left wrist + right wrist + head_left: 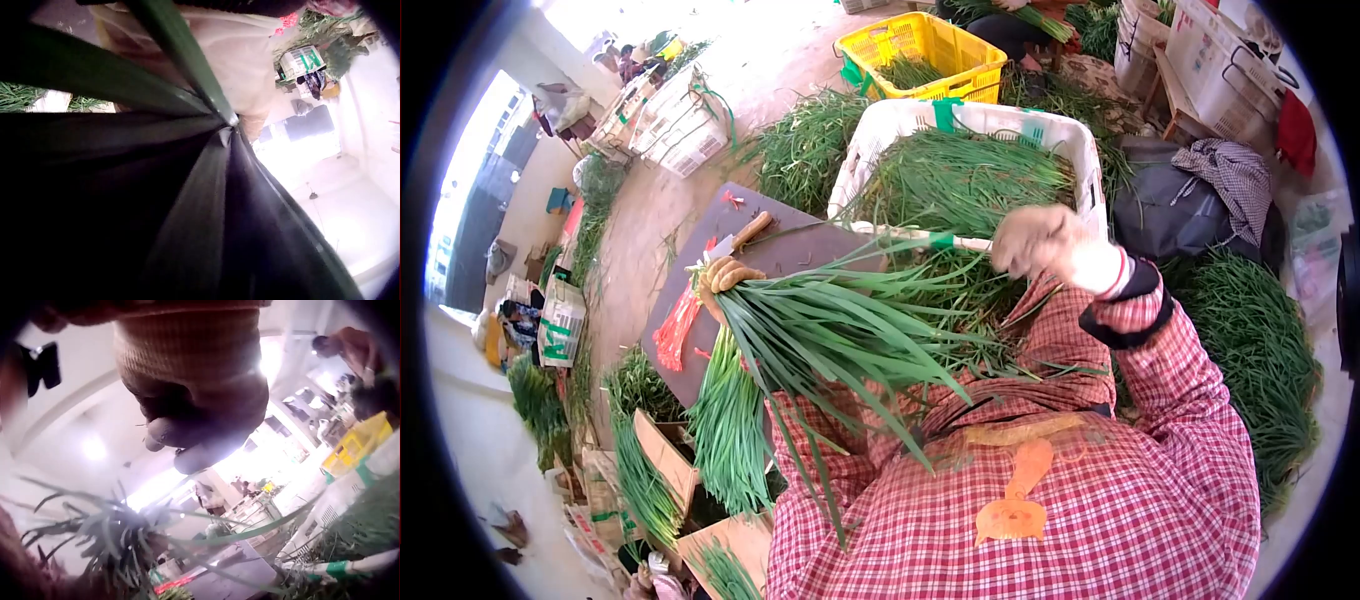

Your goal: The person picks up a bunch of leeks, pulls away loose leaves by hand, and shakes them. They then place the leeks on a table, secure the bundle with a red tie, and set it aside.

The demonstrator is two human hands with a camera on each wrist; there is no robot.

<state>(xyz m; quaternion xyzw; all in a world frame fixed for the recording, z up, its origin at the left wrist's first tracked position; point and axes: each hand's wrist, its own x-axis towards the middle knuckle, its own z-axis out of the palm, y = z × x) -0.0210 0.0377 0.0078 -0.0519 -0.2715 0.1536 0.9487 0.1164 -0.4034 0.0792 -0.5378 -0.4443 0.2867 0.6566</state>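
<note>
basically, left hand (730,275) was clenched round a bunch of long green leaves (830,310), stem ends to the left, leaves fanning right over the person's lap. right hand (1035,242) was up off to the right, blurred, fingers curled in; couldn't tell if it held anything. knife (750,231) lay just far of the left hand on a grey board (810,250), red strips (674,335) at the board's near left. second leaf bunch (730,425) sat nearer. white crate (857,150) of greens stood far right of the board, yellow crate (975,88) farther behind.
</note>
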